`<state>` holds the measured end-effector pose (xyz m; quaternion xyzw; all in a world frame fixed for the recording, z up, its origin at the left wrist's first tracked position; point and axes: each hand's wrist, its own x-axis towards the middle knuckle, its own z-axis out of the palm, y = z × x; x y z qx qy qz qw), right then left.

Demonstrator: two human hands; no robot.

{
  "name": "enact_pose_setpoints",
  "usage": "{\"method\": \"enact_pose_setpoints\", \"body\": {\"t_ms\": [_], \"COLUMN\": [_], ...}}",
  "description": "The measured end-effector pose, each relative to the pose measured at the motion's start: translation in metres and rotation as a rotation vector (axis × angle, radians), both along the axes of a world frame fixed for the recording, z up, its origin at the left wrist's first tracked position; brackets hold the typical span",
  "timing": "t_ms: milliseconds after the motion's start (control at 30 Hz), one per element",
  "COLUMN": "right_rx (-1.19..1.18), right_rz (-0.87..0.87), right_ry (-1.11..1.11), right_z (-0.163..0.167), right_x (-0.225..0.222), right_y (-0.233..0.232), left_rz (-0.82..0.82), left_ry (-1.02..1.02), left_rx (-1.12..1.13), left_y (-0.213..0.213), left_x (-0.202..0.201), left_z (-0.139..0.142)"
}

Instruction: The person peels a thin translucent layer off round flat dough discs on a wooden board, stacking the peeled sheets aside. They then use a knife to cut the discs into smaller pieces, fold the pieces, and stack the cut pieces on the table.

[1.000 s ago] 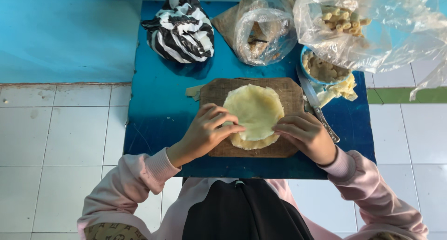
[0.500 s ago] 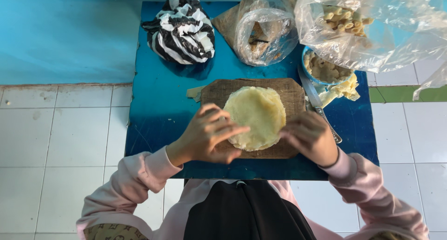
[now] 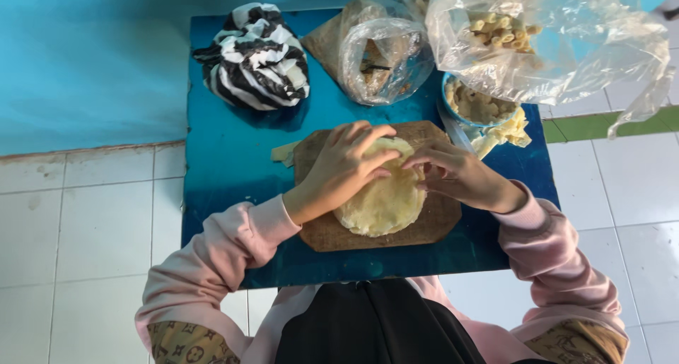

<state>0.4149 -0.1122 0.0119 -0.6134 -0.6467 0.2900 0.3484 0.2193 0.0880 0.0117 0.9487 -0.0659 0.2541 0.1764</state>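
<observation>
A pale yellow round sheet of dough (image 3: 385, 201) lies on a brown wooden board (image 3: 438, 222), which rests on a low blue table (image 3: 226, 187). My left hand (image 3: 346, 166) lies over the dough's upper left part, fingers spread across its far edge. From the right, my right hand (image 3: 453, 173) pinches that same far edge with its fingertips. Both hands meet at the top of the dough.
A black-and-white striped bag (image 3: 258, 56) sits at the table's far left. A clear bag over brown paper (image 3: 375, 53) lies beside it. A large clear bag of small rolls (image 3: 544, 32) hangs over a blue bowl (image 3: 481, 106) of filling. White floor tiles (image 3: 85, 222) surround the table.
Both hands have moved up from the near sides of the dough to its far edge. The left hand now covers the dough's upper left.
</observation>
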Motion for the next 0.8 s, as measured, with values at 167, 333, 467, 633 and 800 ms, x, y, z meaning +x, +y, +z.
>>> {"method": "enact_pose_setpoints", "body": {"t_ms": [167,333,467,633,800], "right_rx": [-0.021,0.221,0.411,0.537,0.577], "right_rz": [-0.102,-0.238,-0.079,0.082,0.119], "right_ry": [0.029,-0.411,-0.671,-0.95,-1.325], "right_z": [-0.007,0.036,0.112,0.205,0.241], "right_x": [0.003,-0.024,-0.06,-0.101,-0.129], "right_y": [0.011,0.022,0.02,0.023,0.026], "left_rz": [0.041,-0.02,-0.067,-0.074,-0.087], "left_ry": [-0.049,-0.057,-0.051,-0.07,-0.027], "left_rx": [0.011,0.115,-0.042,-0.016,-0.034], "left_y": [0.003,0.003,0.004,0.008,-0.001], "left_x": [-0.001,-0.009,-0.006,-0.002,-0.004], "left_z": [-0.004,-0.007,-0.01,-0.015,-0.013]}}
